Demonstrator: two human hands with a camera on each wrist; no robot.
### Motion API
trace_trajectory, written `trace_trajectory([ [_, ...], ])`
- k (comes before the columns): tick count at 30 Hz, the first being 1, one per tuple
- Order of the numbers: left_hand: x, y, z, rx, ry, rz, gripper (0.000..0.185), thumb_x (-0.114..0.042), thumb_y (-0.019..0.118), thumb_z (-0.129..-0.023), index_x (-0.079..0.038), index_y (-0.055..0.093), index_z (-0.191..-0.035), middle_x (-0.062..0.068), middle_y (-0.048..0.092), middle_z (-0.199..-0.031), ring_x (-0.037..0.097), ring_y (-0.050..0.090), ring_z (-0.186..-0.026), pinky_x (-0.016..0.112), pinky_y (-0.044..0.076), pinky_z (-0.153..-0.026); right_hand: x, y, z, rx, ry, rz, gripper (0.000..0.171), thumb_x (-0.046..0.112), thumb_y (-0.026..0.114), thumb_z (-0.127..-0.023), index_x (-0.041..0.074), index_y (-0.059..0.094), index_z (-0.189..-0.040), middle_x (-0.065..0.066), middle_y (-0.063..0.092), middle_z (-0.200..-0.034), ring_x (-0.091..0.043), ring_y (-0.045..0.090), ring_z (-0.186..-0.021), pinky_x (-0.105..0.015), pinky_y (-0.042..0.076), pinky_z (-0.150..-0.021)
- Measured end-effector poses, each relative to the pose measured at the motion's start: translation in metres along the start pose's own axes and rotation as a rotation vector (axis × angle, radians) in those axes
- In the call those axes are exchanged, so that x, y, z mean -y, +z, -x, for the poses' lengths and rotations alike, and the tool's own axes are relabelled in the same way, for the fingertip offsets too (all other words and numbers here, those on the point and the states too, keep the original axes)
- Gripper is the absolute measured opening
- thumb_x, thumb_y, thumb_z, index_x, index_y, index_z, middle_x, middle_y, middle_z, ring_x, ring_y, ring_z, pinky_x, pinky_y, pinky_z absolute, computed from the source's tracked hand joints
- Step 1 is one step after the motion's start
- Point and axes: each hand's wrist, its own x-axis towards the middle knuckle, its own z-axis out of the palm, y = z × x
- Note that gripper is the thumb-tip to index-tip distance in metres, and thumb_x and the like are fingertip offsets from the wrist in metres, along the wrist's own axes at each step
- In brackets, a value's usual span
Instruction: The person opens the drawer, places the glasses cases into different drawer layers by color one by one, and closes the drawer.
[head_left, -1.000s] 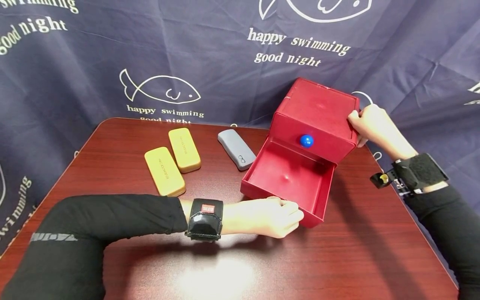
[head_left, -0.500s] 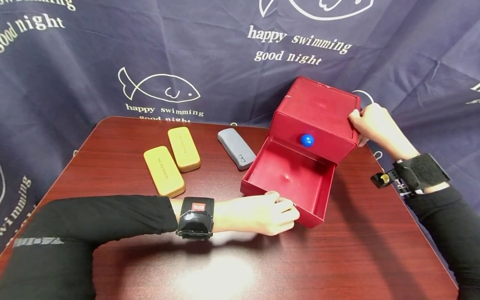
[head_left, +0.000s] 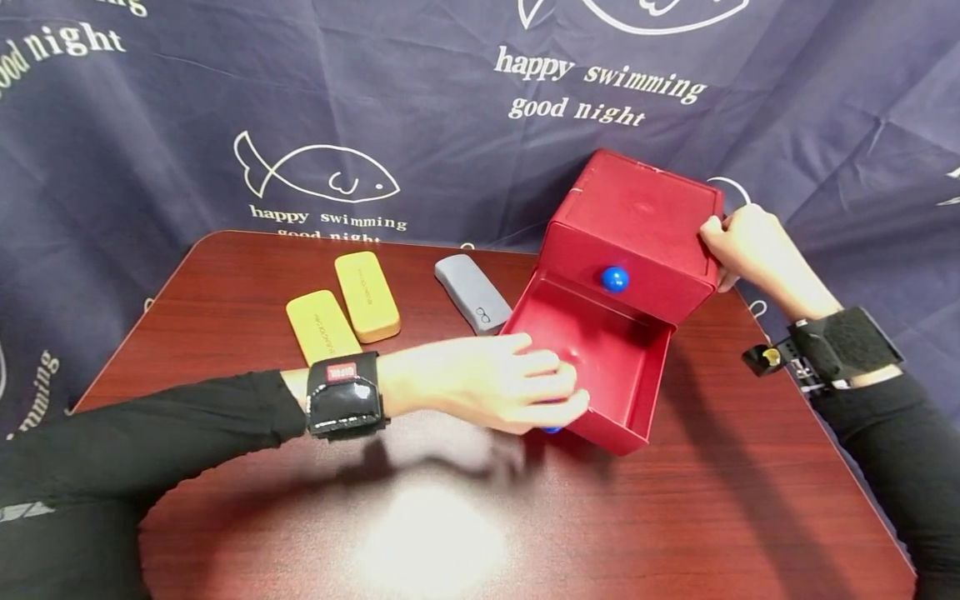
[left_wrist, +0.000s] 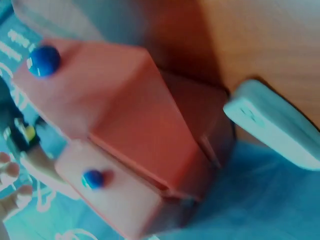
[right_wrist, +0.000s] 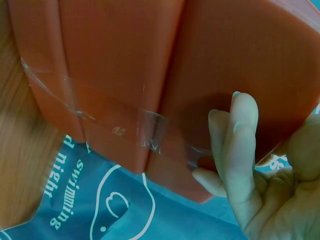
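Observation:
A red two-drawer box point(head_left: 645, 212) stands at the back right of the table. Its lower drawer point(head_left: 626, 431) is pulled out toward the front; the upper one is closed and bears a blue knob point(head_left: 615, 279). My left hand point(head_left: 517, 387), fingers loosely bent, hovers at the lower drawer's front edge, where that drawer's blue knob point(head_left: 552, 430) peeks out below the fingers. In the left wrist view its fingertips point(left_wrist: 22, 195) show apart from the box. My right hand point(head_left: 750, 242) grips the box's right side, thumb on the top edge and fingers point(right_wrist: 242, 130) against the side.
Two yellow cases, a rear one point(head_left: 367, 296) and a front one point(head_left: 322, 321) partly behind the left wrist, lie on the left of the wooden table point(head_left: 675, 517). A grey glasses case point(head_left: 472, 292) lies left of the box. A printed blue cloth point(head_left: 450, 125) hangs behind.
My left hand has let go of the lower drawer's front and drawn back left and up, uncovering part of the knob. The right hand and the box stay put.

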Motion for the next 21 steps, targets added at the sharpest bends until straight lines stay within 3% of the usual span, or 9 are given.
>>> trace_trajectory([
  [3, 0.015, -0.002, 0.005, -0.008, -0.041, 0.044, 0.034, -0.028, 0.055, -0.094, -0.014, 0.064, -0.124, 0.003, 0.067, -0.107, 0.017, 0.062, -0.086, 0.030, 0.050, -0.065, -0.001, 0.000, 0.000, -0.007, -0.002, -0.003, 0.052, 0.027, 0.032, -0.094, 0.002, 0.059, -0.057, -0.004, 0.058, -0.040, -0.015, 0.061, -0.036, -0.024, 0.040, -0.049],
  [8, 0.040, -0.006, 0.017, 0.090, -0.144, 0.226, 0.049, -0.036, 0.062, -0.091, -0.010, 0.060, -0.133, 0.008, 0.065, -0.112, 0.023, 0.062, -0.092, 0.036, 0.051, -0.078, -0.002, 0.002, 0.001, -0.006, -0.005, -0.008, 0.053, 0.028, 0.032, -0.094, 0.002, 0.059, -0.056, -0.005, 0.059, -0.040, -0.014, 0.061, -0.036, -0.024, 0.040, -0.049],
  [14, 0.076, -0.008, 0.034, 0.157, -0.388, 0.466, 0.074, -0.041, 0.070, -0.085, -0.005, 0.049, -0.147, 0.015, 0.058, -0.132, 0.030, 0.056, -0.119, 0.045, 0.044, -0.106, -0.003, 0.002, -0.001, -0.003, -0.002, -0.015, 0.053, 0.027, 0.031, -0.094, 0.001, 0.058, -0.057, -0.005, 0.059, -0.040, -0.017, 0.062, -0.036, -0.025, 0.040, -0.048],
  [17, 0.092, -0.004, 0.045, 0.236, -0.502, 0.515, 0.086, -0.045, 0.069, -0.082, -0.009, 0.039, -0.155, 0.014, 0.048, -0.149, 0.029, 0.046, -0.135, 0.046, 0.036, -0.116, -0.003, 0.001, -0.001, -0.003, -0.001, -0.019, 0.053, 0.027, 0.031, -0.094, 0.001, 0.059, -0.057, -0.004, 0.059, -0.040, -0.017, 0.062, -0.036, -0.025, 0.040, -0.048],
  [21, 0.107, 0.007, 0.060, 0.381, -0.580, 0.512, 0.096, -0.053, 0.068, -0.081, -0.015, 0.029, -0.160, 0.009, 0.038, -0.159, 0.027, 0.036, -0.146, 0.047, 0.027, -0.121, -0.002, 0.001, -0.002, -0.001, -0.002, -0.023, 0.052, 0.026, 0.031, -0.094, 0.002, 0.058, -0.056, -0.004, 0.059, -0.040, -0.015, 0.061, -0.035, -0.024, 0.041, -0.048],
])
